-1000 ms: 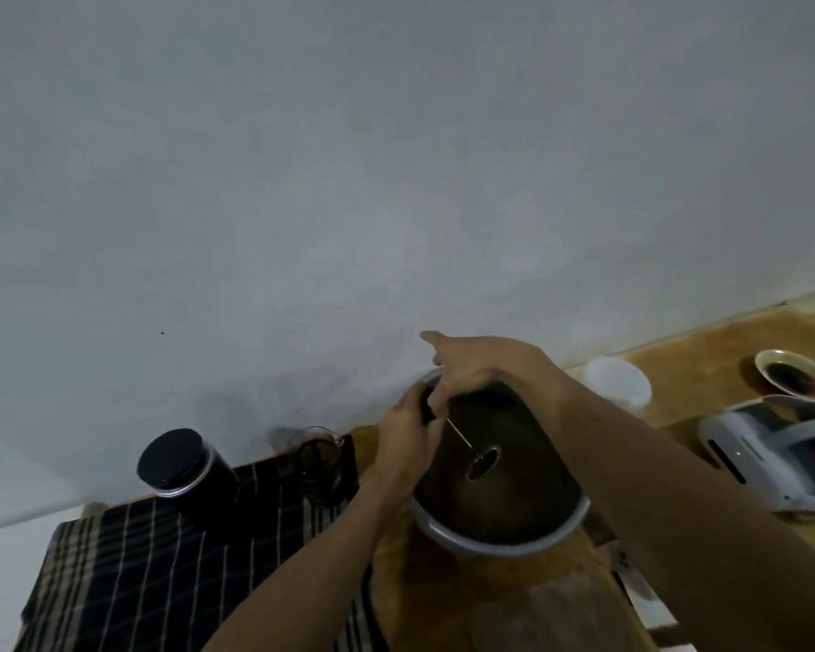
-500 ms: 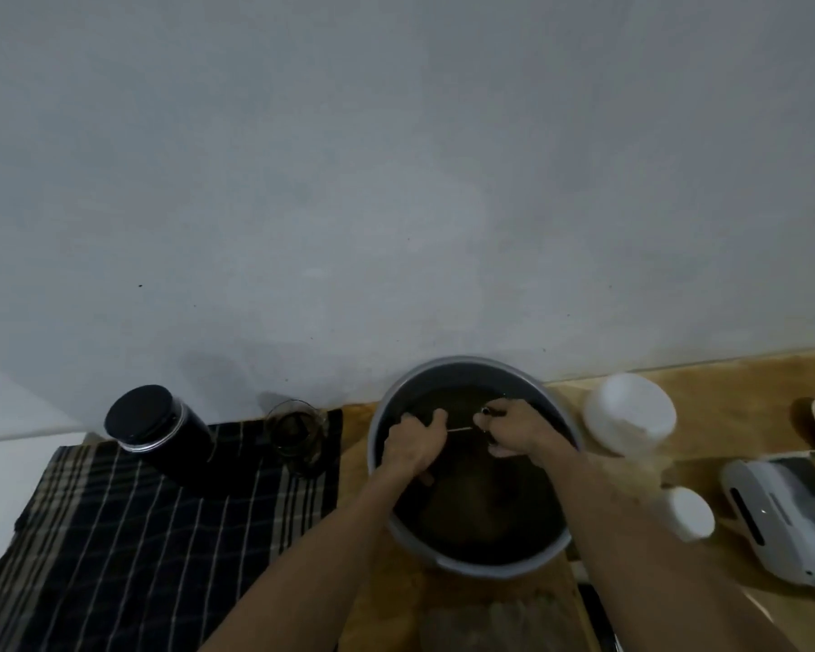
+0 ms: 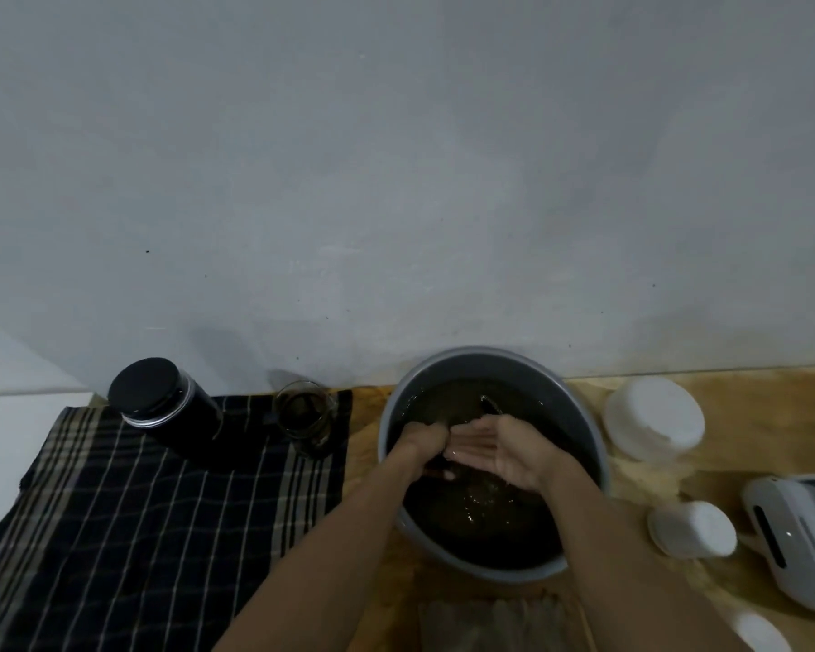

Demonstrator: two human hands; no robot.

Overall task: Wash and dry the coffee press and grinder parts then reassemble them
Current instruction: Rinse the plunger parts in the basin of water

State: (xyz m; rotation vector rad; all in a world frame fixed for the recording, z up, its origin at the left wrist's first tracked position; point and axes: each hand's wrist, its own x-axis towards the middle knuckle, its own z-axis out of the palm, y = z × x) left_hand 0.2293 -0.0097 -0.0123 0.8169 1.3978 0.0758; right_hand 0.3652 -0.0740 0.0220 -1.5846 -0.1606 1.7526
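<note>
Your left hand (image 3: 422,440) is curled round sthg in the basin (image 3: 579,402), can't tell what; the dark part (image 3: 490,407) sits just behind in murky water. Right hand (image 3: 499,447) is palm-up, fingers straight, holding nothing. Prob thin wet metal: light, slippery, bendy, so pinch its rim, not the middle.

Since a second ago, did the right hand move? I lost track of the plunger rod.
Yes. The right hand has dropped from above the basin's far rim into the water, palm up, beside the left hand.
</note>
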